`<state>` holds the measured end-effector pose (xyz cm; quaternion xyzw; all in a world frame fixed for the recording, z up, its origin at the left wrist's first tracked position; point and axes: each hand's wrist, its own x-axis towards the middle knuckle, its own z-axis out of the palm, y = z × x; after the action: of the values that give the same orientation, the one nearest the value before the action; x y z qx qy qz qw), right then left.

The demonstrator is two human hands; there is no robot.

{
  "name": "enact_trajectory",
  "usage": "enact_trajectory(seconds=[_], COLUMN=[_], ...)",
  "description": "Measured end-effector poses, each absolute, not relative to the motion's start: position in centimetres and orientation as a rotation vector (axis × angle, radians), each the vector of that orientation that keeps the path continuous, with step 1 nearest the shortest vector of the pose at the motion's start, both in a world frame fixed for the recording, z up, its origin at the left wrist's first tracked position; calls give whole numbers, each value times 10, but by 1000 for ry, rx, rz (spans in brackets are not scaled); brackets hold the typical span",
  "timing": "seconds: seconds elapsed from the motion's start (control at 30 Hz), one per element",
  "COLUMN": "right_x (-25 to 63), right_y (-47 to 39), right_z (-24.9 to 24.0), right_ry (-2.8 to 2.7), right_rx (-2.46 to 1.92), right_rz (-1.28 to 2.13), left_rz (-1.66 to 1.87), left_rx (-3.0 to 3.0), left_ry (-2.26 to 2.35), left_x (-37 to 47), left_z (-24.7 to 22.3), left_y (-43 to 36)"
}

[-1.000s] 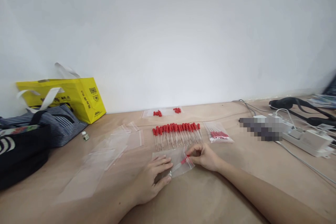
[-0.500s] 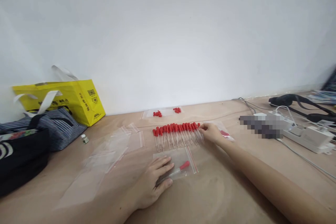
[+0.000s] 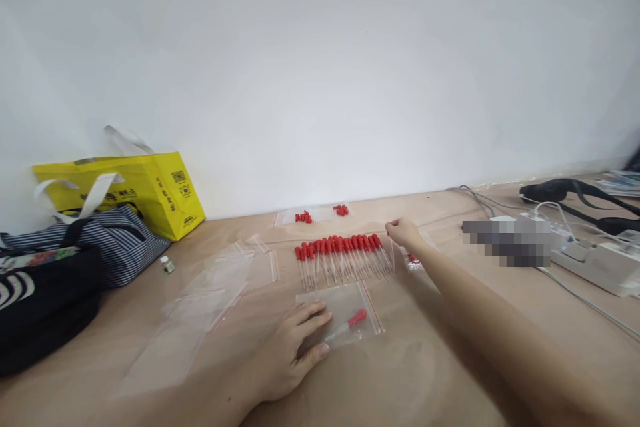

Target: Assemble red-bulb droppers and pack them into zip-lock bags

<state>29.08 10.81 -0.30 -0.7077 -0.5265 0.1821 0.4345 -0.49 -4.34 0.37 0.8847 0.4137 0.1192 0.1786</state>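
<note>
My left hand (image 3: 297, 350) lies on a clear zip bag (image 3: 357, 293), fingers spread and pressing it to the table. Inside that bag is a dropper with a red bulb (image 3: 357, 318); its tube runs toward my fingers. Beyond it, a row of red-bulbed glass droppers (image 3: 337, 247) lies side by side, bulbs away from me. My right hand (image 3: 401, 233) is at the right end of the row, its fingertips pinched. It appears to grip a dropper, with a faint clear tube hanging below; its bulb is hidden in the fingers.
Overlapping clear bags (image 3: 220, 280) lie left. Loose red bulbs (image 3: 303, 217) rest on a bag near the wall. Another bag with red contents (image 3: 413, 260) is partly behind my right forearm. A small bottle (image 3: 167, 265), yellow bag (image 3: 175, 193), and power strip (image 3: 595, 267) flank the area.
My right hand has risen slightly away from the row, and the bulb at the row's right end no longer shows there. My left hand has stayed on the bag.
</note>
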Motion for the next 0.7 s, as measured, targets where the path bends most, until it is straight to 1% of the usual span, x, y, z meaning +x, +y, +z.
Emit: enact_trajectory(seconds=[0.2,0.3,0.37,0.6,0.7], right_x=[277,264,257,244,248], right_y=[51,27,18,12,12], right_z=[-15,-27,-33,-39,-38], right_ry=[-1149,-1061,-978,-912,-934], right_rx=[-1466,-1216,-1123,-1093,-1083], right_rz=[583,743,815,921,903], left_rz=[277,275,291,293,339], left_rx=[2506,2530,2543,2525,2500], left_ry=[1193,1192,1190,1187,1165], left_x=[1,1,0,-3,-4], left_z=[9,7,5,0,-1], left_y=[-43,-42,-42,-42,-40])
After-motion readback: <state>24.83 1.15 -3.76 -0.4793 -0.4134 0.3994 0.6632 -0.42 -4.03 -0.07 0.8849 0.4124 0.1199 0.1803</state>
